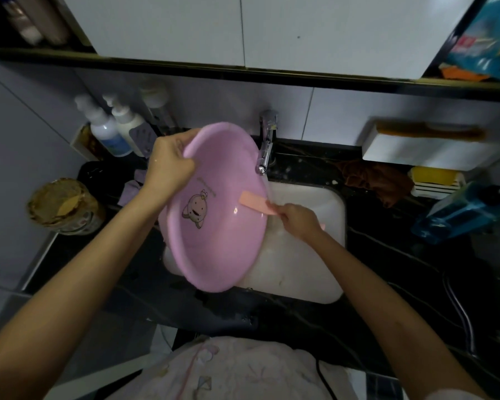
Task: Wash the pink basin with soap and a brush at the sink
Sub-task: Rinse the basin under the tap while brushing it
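Observation:
The pink basin [214, 241] stands tilted on its edge over the left side of the white sink [309, 255], its inside facing me, with a cartoon figure printed on the bottom. My left hand [169, 163] grips the basin's upper left rim. My right hand [299, 220] holds the handle of a peach-pink brush [256, 204], whose head lies against the basin's inner right wall. The chrome tap [267, 145] stands just behind the basin's rim.
Black counter surrounds the sink. Pump bottles [110, 131] stand at the back left, a gold-lidded tin [65, 206] at the left. A brown cloth [378, 180], a yellow soap dish [436, 180] and a blue bottle [459, 212] lie to the right. A white shelf [425, 145] holds an orange comb.

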`<action>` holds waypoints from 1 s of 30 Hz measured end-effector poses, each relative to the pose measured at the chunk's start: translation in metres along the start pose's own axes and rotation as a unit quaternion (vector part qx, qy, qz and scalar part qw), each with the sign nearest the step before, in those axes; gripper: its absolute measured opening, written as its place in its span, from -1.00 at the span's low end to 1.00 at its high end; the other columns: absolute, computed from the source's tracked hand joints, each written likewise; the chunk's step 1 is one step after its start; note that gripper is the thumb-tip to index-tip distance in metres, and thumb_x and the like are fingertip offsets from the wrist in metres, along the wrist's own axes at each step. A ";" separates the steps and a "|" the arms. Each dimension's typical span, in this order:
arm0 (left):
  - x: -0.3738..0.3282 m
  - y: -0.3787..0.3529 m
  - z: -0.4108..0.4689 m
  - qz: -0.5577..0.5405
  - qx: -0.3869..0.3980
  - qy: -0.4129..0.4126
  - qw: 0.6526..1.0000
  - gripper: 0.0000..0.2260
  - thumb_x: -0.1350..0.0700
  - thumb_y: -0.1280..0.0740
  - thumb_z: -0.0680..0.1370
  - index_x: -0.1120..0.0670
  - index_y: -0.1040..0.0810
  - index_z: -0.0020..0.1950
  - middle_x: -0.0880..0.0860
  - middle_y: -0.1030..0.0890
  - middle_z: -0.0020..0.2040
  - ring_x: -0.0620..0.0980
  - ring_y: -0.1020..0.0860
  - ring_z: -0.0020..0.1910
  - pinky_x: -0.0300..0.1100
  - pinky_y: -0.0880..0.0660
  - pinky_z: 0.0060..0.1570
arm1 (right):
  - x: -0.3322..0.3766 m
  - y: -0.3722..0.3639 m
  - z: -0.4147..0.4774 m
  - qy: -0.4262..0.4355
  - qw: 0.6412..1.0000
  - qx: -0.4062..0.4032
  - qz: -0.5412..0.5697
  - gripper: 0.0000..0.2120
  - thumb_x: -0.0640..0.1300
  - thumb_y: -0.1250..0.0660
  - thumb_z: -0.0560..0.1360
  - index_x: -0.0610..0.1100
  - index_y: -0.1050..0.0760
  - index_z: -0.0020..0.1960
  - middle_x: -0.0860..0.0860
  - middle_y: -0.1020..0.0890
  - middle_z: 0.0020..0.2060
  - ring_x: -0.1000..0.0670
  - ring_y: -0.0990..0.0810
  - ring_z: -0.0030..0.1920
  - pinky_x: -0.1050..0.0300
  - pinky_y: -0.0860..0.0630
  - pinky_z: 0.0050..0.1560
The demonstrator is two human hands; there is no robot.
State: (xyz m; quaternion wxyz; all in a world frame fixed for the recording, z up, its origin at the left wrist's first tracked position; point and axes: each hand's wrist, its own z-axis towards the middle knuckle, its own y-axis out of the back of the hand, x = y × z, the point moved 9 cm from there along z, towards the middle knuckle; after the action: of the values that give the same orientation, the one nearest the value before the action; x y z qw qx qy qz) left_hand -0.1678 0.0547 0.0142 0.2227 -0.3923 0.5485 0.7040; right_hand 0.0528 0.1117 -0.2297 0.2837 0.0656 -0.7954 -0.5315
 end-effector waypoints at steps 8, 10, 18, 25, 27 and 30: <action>0.010 -0.005 -0.008 -0.079 -0.021 0.031 0.996 -0.35 0.53 -0.19 0.34 -0.10 -0.40 0.25 -0.13 -0.58 -0.12 -0.42 -0.54 -0.37 -0.50 -0.47 -0.36 | -0.007 0.013 -0.002 0.008 0.997 -0.032 -0.071 -0.52 -0.16 -0.08 0.61 0.19 -0.20 0.47 -0.11 -0.53 0.03 -0.17 -0.56 0.01 0.02 -0.46 -0.07; 0.013 -0.003 -0.008 -0.075 -0.025 0.027 0.996 -0.34 0.52 -0.19 0.33 -0.10 -0.43 0.24 -0.10 -0.59 -0.11 -0.43 -0.54 -0.35 -0.48 -0.49 -0.33 | 0.000 0.006 -0.001 0.034 0.997 -0.006 -0.070 -0.55 -0.12 -0.07 0.62 0.20 -0.22 0.46 -0.09 -0.54 0.03 -0.16 -0.57 0.01 0.04 -0.44 -0.11; 0.024 -0.006 -0.009 -0.067 -0.027 0.005 0.997 -0.33 0.50 -0.18 0.29 -0.14 -0.49 0.20 -0.09 -0.62 -0.09 -0.42 -0.53 -0.27 -0.39 -0.50 -0.22 | 0.001 -0.002 -0.002 -0.005 0.997 0.018 -0.073 -0.26 0.33 0.26 0.49 -0.04 -0.43 0.33 -0.07 -0.53 -0.05 -0.13 -0.55 0.02 0.14 -0.26 -0.18; 0.027 -0.006 -0.012 -0.078 -0.028 -0.004 0.997 -0.33 0.51 -0.16 0.28 -0.05 -0.50 0.25 -0.10 -0.61 -0.07 -0.45 -0.53 -0.24 -0.49 -0.46 -0.22 | 0.006 -0.002 -0.033 -0.011 0.995 0.038 -0.095 -0.57 -0.04 -0.03 0.64 0.06 -0.18 0.50 -0.14 -0.51 0.12 -0.17 -0.55 0.05 0.10 -0.36 -0.12; 0.027 -0.007 -0.012 -0.074 -0.025 -0.003 0.997 -0.33 0.50 -0.16 0.29 -0.08 -0.50 0.24 -0.12 -0.62 -0.08 -0.44 -0.54 -0.24 -0.48 -0.46 -0.23 | 0.015 -0.025 -0.046 -0.022 0.994 0.108 -0.011 -0.60 0.06 -0.02 0.64 0.00 -0.34 0.42 -0.13 -0.53 0.19 -0.15 -0.53 0.15 0.12 -0.38 0.02; 0.029 -0.008 -0.013 -0.074 -0.030 0.007 0.997 -0.33 0.49 -0.16 0.29 -0.09 -0.52 0.25 -0.11 -0.63 -0.07 -0.44 -0.53 -0.23 -0.46 -0.47 -0.24 | 0.040 -0.047 -0.071 -0.010 0.977 0.167 0.129 -0.65 0.04 -0.14 0.62 -0.03 -0.47 0.33 -0.07 -0.58 0.18 -0.09 -0.56 0.13 0.16 -0.45 0.09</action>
State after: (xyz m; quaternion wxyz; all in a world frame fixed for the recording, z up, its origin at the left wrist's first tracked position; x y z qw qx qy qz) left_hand -0.1756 0.0414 -0.0150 0.2584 -0.4437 0.4977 0.6990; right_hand 0.0467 0.0182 -0.2364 0.3269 0.0038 -0.8777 -0.3504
